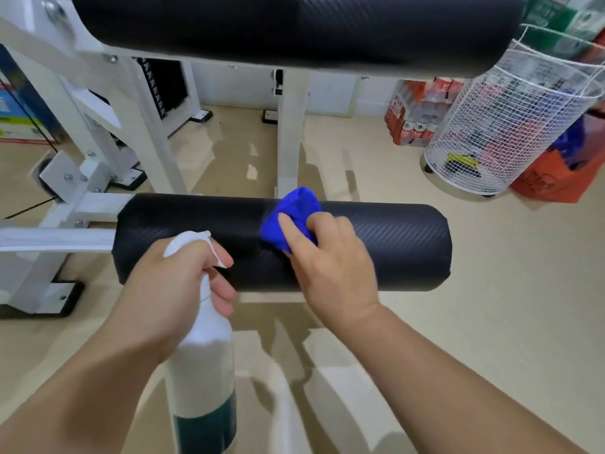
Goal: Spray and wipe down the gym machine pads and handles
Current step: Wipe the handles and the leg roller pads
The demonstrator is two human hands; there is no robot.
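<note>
Beige floor (pixel 491 290) spread under a white gym machine frame (pixel 291 132), which carried two black roller pads. One pad, the upper pad (pixel 294 24), ran across the top of the view; the lower pad (pixel 393 244) lay level in the middle, fixed to the frame at its left end.

A person's right hand (pixel 330 263) rested on the lower pad near its middle and gripped a bunched blue cloth (pixel 291 211), with the thumb laid over the cloth and the fingers curled round its right side. The cloth was pressed against the pad's top surface.

The left hand (pixel 170 290) held a white spray bottle (pixel 203 371) just in front of the pad's left half. Its fingers were curled round the bottle's neck below the sprayer head, one of them at the trigger. The bottle stood roughly upright in the air, clear of the floor, and dark teal liquid showed in its lowest part.

Behind the machine, a black weight stack (pixel 160 86) stood inside the frame at left. At right, a white wire basket (pixel 510 126) on small wheels held mixed items too blurred to name. Red-wrapped packs of bottles (pixel 415 109) were stacked beside it against the wall, and an orange bag (pixel 553 181) sat on the floor just behind the basket.
</note>
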